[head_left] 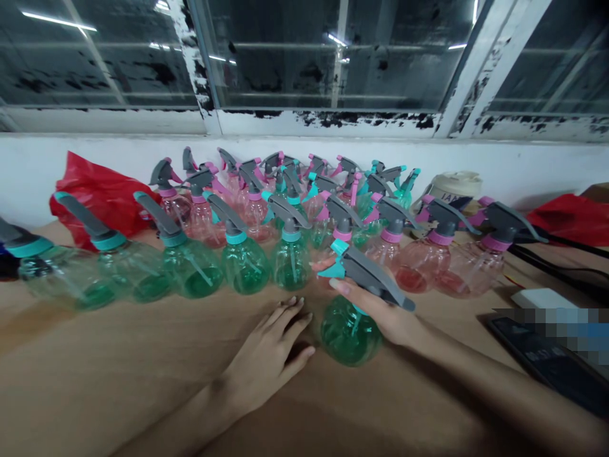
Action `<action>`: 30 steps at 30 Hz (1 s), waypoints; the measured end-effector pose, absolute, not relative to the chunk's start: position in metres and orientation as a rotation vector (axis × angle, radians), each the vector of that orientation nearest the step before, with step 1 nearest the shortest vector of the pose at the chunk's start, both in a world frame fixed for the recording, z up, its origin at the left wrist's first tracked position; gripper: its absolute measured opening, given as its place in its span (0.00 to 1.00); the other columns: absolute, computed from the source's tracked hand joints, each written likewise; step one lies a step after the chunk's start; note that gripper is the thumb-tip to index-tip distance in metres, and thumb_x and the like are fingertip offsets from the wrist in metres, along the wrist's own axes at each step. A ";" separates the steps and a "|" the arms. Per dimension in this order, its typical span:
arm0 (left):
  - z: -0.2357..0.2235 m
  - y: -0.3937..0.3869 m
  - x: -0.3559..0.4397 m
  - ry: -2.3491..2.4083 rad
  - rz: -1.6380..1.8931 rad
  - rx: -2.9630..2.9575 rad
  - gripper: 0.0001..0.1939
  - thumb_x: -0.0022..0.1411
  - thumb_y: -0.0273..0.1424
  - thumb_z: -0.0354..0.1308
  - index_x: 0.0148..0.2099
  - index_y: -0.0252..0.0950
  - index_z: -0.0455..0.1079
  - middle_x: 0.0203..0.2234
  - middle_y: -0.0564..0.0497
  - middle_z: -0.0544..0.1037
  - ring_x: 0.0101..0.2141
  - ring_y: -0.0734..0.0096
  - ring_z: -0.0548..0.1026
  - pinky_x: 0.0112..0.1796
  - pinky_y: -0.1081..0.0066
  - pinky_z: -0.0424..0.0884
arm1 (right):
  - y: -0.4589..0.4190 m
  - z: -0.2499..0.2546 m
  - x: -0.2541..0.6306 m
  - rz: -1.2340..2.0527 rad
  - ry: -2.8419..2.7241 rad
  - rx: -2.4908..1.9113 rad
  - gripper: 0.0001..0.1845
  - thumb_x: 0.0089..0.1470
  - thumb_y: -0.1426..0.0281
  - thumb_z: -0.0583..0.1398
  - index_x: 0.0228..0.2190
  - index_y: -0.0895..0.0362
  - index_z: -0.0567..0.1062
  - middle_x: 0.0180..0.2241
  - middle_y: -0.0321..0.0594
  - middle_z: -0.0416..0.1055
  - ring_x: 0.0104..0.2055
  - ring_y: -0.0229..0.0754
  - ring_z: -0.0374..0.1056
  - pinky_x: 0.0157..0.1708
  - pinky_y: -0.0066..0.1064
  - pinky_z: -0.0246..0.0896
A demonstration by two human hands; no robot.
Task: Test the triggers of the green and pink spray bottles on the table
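Right hand (382, 312) grasps green bottle (351, 335) at neck, long axis near vertical; left hand (264, 358), empty, fingers loose, lies just left.

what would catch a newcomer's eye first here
Probably the green spray bottle in the right hand, front and just right of centre. Behind it, a front row spans the table, with green bottles on the left and pink bottles on the right. The bright red plastic stands out at the far left, near the white wall.
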State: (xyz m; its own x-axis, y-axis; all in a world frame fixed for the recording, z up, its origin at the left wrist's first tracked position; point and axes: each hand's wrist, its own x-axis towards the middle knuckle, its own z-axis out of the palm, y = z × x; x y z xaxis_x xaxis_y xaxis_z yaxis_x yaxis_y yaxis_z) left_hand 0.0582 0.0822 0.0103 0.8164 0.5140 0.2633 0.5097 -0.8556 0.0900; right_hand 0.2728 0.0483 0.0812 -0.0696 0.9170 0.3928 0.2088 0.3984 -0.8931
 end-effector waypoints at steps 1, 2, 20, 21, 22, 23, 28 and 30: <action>0.011 0.082 0.058 0.841 0.442 2.978 0.22 0.68 0.37 0.51 0.60 0.34 0.60 0.60 0.41 0.62 0.59 0.55 0.60 0.56 0.54 0.61 | 0.048 0.081 0.273 0.809 -1.552 -1.040 0.13 0.54 0.63 0.60 0.42 0.51 0.74 0.39 0.37 0.74 0.36 0.41 0.69 0.39 0.37 0.64; 0.011 0.082 0.058 0.842 0.446 2.975 0.22 0.68 0.37 0.51 0.60 0.34 0.60 0.60 0.41 0.62 0.59 0.55 0.60 0.56 0.54 0.61 | 0.048 0.080 0.273 0.810 -1.547 -1.040 0.13 0.54 0.63 0.60 0.42 0.52 0.74 0.37 0.37 0.74 0.33 0.41 0.68 0.37 0.37 0.64; 0.010 0.082 0.058 0.844 0.428 2.971 0.22 0.68 0.38 0.50 0.61 0.34 0.60 0.60 0.41 0.62 0.60 0.56 0.59 0.56 0.54 0.60 | 0.048 0.081 0.273 0.849 -1.526 -1.008 0.13 0.55 0.64 0.60 0.42 0.51 0.74 0.33 0.35 0.73 0.30 0.39 0.68 0.46 0.39 0.64; 0.010 0.082 0.058 0.842 0.428 2.972 0.22 0.68 0.38 0.50 0.61 0.34 0.60 0.60 0.41 0.62 0.60 0.56 0.59 0.56 0.54 0.60 | 0.048 0.082 0.273 0.848 -1.529 -1.000 0.13 0.55 0.64 0.60 0.43 0.52 0.74 0.34 0.36 0.74 0.32 0.39 0.69 0.46 0.39 0.64; 0.010 0.082 0.058 0.843 0.429 2.974 0.22 0.68 0.38 0.50 0.61 0.34 0.60 0.60 0.41 0.63 0.60 0.55 0.59 0.56 0.53 0.60 | 0.048 0.082 0.273 0.843 -1.532 -0.998 0.13 0.54 0.64 0.60 0.43 0.52 0.74 0.36 0.36 0.74 0.36 0.40 0.69 0.47 0.38 0.64; 0.010 0.082 0.058 0.843 0.426 2.974 0.22 0.68 0.38 0.50 0.60 0.34 0.60 0.60 0.41 0.63 0.60 0.55 0.59 0.56 0.53 0.60 | 0.048 0.083 0.273 0.832 -1.541 -0.999 0.13 0.54 0.64 0.60 0.42 0.52 0.74 0.38 0.37 0.74 0.39 0.40 0.70 0.47 0.37 0.63; 0.010 0.082 0.058 0.842 0.440 2.968 0.22 0.68 0.37 0.51 0.60 0.34 0.60 0.60 0.41 0.63 0.60 0.55 0.59 0.56 0.53 0.61 | 0.045 0.087 0.274 0.687 -1.584 -1.088 0.10 0.56 0.61 0.58 0.30 0.54 0.74 0.29 0.36 0.73 0.34 0.39 0.69 0.36 0.32 0.64; 0.010 0.083 0.058 0.839 0.453 2.971 0.22 0.68 0.37 0.51 0.60 0.34 0.60 0.60 0.41 0.62 0.60 0.55 0.60 0.56 0.53 0.61 | 0.045 0.088 0.275 0.660 -1.591 -1.103 0.13 0.56 0.60 0.57 0.27 0.55 0.73 0.26 0.35 0.71 0.31 0.39 0.69 0.32 0.32 0.64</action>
State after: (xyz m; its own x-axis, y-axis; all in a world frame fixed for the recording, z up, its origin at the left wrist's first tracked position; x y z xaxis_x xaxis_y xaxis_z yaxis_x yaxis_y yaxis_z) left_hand 0.0580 0.0827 0.0102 0.8133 0.5151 0.2707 0.5088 -0.8552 0.0988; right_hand 0.2747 0.0446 0.0876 -0.0330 0.8983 0.4382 0.3238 0.4244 -0.8456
